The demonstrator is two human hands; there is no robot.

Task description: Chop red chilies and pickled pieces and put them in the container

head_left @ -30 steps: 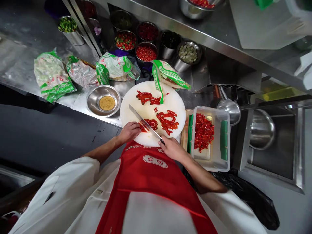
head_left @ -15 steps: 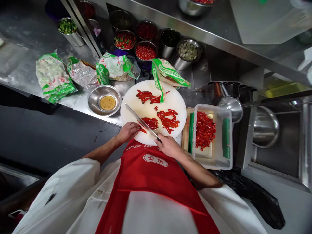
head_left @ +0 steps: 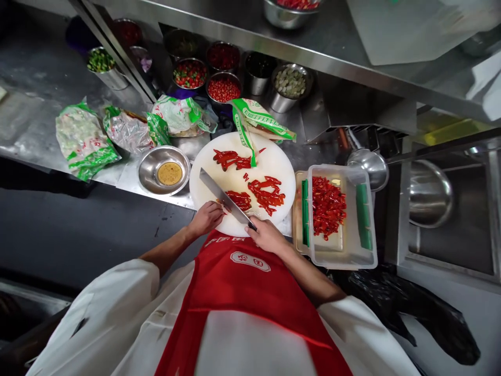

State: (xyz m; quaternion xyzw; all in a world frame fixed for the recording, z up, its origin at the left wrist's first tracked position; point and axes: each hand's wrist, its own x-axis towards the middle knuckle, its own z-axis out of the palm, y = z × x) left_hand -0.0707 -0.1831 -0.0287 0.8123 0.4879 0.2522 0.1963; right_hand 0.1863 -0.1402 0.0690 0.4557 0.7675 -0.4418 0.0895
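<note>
My right hand (head_left: pixel 266 234) is wrapped round the handle of a knife (head_left: pixel 223 196), whose blade slants up and left over the white round cutting board (head_left: pixel 203 149). Left of the blade, my left hand (head_left: pixel 207 216) has its fingers bent together at the board's near left edge; what lies under the fingertips is too small to name. Red chilies (head_left: pixel 239 200) lie in a row just right of the blade. Another pile of chilies (head_left: pixel 268 193) is farther right, and more chilies (head_left: pixel 230 159) lie at the back beside an open green-and-white bag (head_left: pixel 262 117).
A plastic tub (head_left: pixel 352 256) with cut chilies stands right of the board, a steel bowl (head_left: pixel 144 169) of sauce on the left. Bags (head_left: pixel 84 138) and steel containers (head_left: pixel 289 86) line the back under a shelf (head_left: pixel 235 36). A sink (head_left: pixel 450 245) is at the right.
The knife blade now appears broader and covers more of the board by my left hand. The red chili strips near my left fingertips no longer show. The whole view has shifted slightly.
</note>
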